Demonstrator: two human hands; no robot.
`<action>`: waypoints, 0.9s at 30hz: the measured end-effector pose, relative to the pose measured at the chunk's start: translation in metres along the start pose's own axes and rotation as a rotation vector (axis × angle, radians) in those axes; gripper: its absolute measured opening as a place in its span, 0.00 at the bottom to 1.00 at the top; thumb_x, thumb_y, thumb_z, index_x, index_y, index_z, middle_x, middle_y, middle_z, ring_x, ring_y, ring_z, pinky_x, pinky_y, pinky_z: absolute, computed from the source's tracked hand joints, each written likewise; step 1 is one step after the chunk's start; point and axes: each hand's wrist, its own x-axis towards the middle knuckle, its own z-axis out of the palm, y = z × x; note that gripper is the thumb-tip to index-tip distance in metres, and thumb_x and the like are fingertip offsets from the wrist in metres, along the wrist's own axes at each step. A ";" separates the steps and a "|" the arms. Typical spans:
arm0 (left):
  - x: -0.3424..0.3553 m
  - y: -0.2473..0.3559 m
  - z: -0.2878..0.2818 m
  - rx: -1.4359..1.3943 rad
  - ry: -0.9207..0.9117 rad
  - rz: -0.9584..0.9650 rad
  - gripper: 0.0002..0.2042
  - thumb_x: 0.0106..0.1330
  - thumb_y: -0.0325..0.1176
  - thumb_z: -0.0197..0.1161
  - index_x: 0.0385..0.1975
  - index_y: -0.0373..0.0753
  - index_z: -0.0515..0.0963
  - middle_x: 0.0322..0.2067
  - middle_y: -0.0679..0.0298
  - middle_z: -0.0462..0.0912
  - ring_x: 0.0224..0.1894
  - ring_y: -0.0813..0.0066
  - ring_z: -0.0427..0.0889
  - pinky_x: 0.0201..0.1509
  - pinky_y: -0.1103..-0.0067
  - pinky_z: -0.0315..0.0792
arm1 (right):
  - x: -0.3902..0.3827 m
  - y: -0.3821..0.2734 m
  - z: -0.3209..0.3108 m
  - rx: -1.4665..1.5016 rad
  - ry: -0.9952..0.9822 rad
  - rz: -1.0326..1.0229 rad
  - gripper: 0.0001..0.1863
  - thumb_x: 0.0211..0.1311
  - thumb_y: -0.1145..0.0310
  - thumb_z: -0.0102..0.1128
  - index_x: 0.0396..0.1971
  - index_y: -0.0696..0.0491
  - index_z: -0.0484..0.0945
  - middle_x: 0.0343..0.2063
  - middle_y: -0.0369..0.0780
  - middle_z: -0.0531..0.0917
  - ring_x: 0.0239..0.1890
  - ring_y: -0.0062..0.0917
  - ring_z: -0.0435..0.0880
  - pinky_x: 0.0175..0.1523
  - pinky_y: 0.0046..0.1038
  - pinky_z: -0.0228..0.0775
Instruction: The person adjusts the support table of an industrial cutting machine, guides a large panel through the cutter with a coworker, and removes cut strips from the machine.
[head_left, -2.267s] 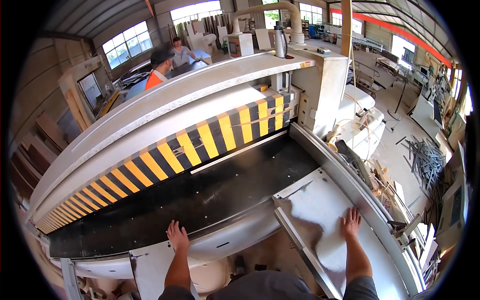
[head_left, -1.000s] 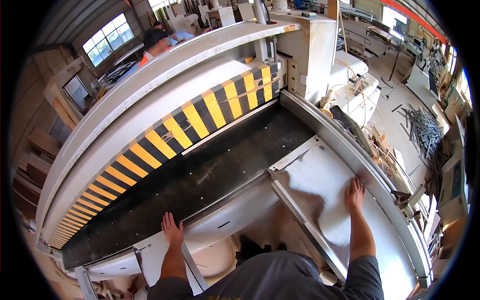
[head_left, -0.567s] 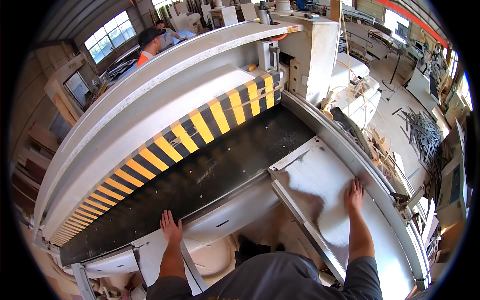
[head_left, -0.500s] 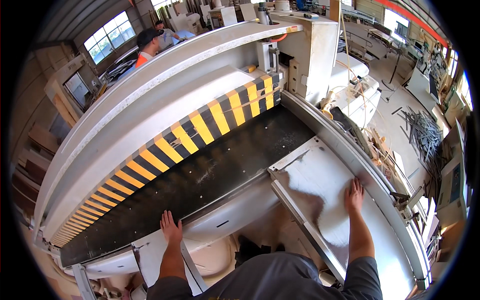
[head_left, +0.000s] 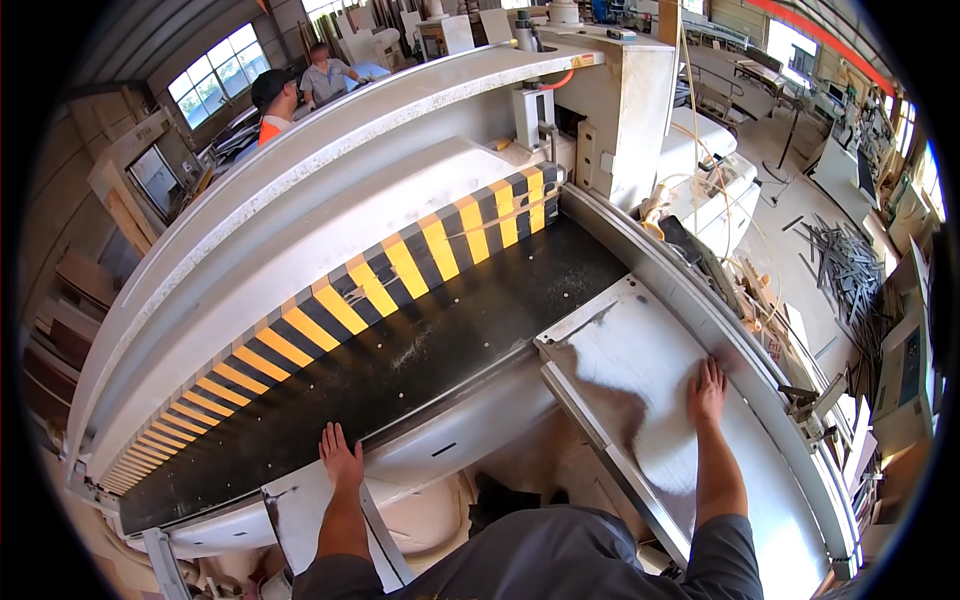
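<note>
In the head view, the striped beam is sitting lower over the black bed than in the previous frame, and at upper left one co-worker is showing more fully while another, in an orange vest, is standing slightly further left. Both of the wearer's hands are keeping their places.

At lower centre-left, the left hand is lying at the bed's near edge, by the far end of the left plate. Its fingers are stretching out straight and slightly parted, pointing toward the bed and gripping nothing; whether the fingertips are touching it, I cannot tell.

At right of centre, the right hand is resting on the right plate, near the rail. Its fingers are extending forward, a little apart, closing on nothing.

The beam is running diagonally from lower left to upper centre, beyond both hands. A pile of strips is lying on the floor at right.
</note>
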 end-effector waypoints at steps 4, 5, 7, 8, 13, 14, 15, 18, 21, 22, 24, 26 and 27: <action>0.000 0.000 0.000 0.000 -0.005 -0.003 0.39 0.72 0.45 0.62 0.79 0.42 0.54 0.80 0.60 0.51 0.81 0.59 0.51 0.84 0.61 0.44 | 0.001 -0.002 -0.002 0.003 -0.013 0.003 0.31 0.72 0.60 0.51 0.73 0.55 0.67 0.76 0.44 0.65 0.79 0.37 0.58 0.83 0.41 0.43; -0.001 -0.001 0.001 -0.006 0.008 0.005 0.39 0.71 0.45 0.63 0.78 0.41 0.54 0.80 0.59 0.52 0.81 0.58 0.52 0.84 0.60 0.45 | 0.001 -0.001 -0.001 0.000 -0.016 -0.001 0.31 0.72 0.60 0.51 0.73 0.55 0.67 0.76 0.44 0.65 0.80 0.37 0.57 0.83 0.41 0.43; 0.000 -0.002 0.003 -0.013 0.023 0.013 0.39 0.70 0.44 0.64 0.78 0.41 0.55 0.80 0.58 0.53 0.81 0.57 0.52 0.83 0.60 0.46 | 0.001 0.000 0.000 0.001 -0.019 0.006 0.31 0.72 0.60 0.52 0.73 0.54 0.67 0.76 0.43 0.65 0.80 0.36 0.57 0.83 0.41 0.43; 0.000 -0.002 0.004 -0.012 0.025 0.015 0.39 0.70 0.44 0.64 0.78 0.41 0.55 0.80 0.58 0.53 0.81 0.57 0.52 0.83 0.60 0.46 | 0.002 0.000 0.000 0.002 -0.022 0.013 0.31 0.72 0.60 0.52 0.73 0.54 0.68 0.77 0.43 0.64 0.80 0.36 0.57 0.83 0.41 0.42; 0.002 -0.002 0.006 -0.003 0.010 0.007 0.39 0.71 0.46 0.62 0.79 0.42 0.54 0.80 0.60 0.52 0.81 0.58 0.52 0.84 0.60 0.45 | 0.004 0.004 0.003 -0.013 -0.029 0.018 0.31 0.72 0.60 0.52 0.73 0.53 0.68 0.77 0.42 0.64 0.80 0.34 0.56 0.83 0.41 0.42; 0.002 -0.002 0.006 -0.002 0.008 0.004 0.39 0.72 0.46 0.62 0.79 0.42 0.54 0.80 0.60 0.51 0.81 0.58 0.52 0.84 0.60 0.44 | 0.004 0.004 0.003 -0.010 -0.025 0.018 0.31 0.72 0.60 0.52 0.73 0.53 0.68 0.77 0.41 0.64 0.80 0.34 0.56 0.83 0.41 0.42; 0.002 -0.002 0.007 -0.001 0.005 0.001 0.39 0.72 0.46 0.62 0.79 0.42 0.53 0.80 0.60 0.51 0.81 0.58 0.52 0.84 0.60 0.44 | 0.004 0.004 0.004 -0.010 -0.025 0.018 0.31 0.72 0.60 0.52 0.73 0.53 0.68 0.77 0.41 0.64 0.80 0.34 0.56 0.83 0.41 0.42; 0.002 -0.003 0.007 -0.002 -0.006 -0.008 0.39 0.72 0.46 0.62 0.79 0.43 0.53 0.81 0.60 0.51 0.81 0.58 0.52 0.84 0.60 0.44 | 0.004 0.003 0.002 -0.007 -0.025 0.017 0.31 0.72 0.60 0.52 0.73 0.53 0.68 0.77 0.42 0.64 0.80 0.34 0.56 0.83 0.41 0.42; 0.001 -0.001 0.006 -0.010 -0.011 -0.008 0.39 0.72 0.45 0.62 0.79 0.43 0.53 0.81 0.60 0.51 0.81 0.58 0.51 0.84 0.60 0.44 | 0.003 0.004 0.002 -0.009 -0.022 0.015 0.31 0.72 0.60 0.52 0.73 0.53 0.68 0.77 0.42 0.64 0.80 0.35 0.56 0.83 0.41 0.42; 0.001 0.000 0.006 -0.011 -0.011 -0.008 0.39 0.72 0.45 0.62 0.79 0.43 0.53 0.81 0.60 0.51 0.81 0.58 0.51 0.84 0.60 0.44 | 0.003 0.004 0.001 -0.012 -0.020 0.010 0.31 0.72 0.60 0.52 0.73 0.53 0.68 0.77 0.42 0.64 0.80 0.35 0.56 0.83 0.41 0.42; 0.001 0.002 0.005 -0.014 -0.012 -0.006 0.39 0.71 0.45 0.62 0.79 0.43 0.53 0.81 0.60 0.51 0.81 0.58 0.52 0.84 0.60 0.44 | 0.003 0.005 -0.001 -0.016 -0.018 0.005 0.31 0.72 0.60 0.52 0.73 0.54 0.68 0.77 0.42 0.64 0.80 0.35 0.56 0.83 0.41 0.43; 0.001 -0.001 0.008 -0.011 -0.006 -0.005 0.39 0.71 0.45 0.63 0.79 0.43 0.53 0.80 0.60 0.51 0.81 0.58 0.52 0.84 0.60 0.44 | 0.003 0.003 -0.001 -0.013 -0.014 -0.002 0.31 0.72 0.60 0.52 0.72 0.54 0.68 0.77 0.42 0.64 0.80 0.35 0.56 0.83 0.41 0.43; 0.001 -0.003 0.009 -0.008 -0.001 -0.004 0.39 0.71 0.45 0.63 0.79 0.43 0.54 0.80 0.60 0.52 0.81 0.58 0.52 0.84 0.60 0.44 | 0.003 0.003 -0.001 -0.012 -0.014 -0.003 0.31 0.72 0.60 0.52 0.72 0.54 0.68 0.77 0.42 0.64 0.80 0.35 0.56 0.83 0.41 0.43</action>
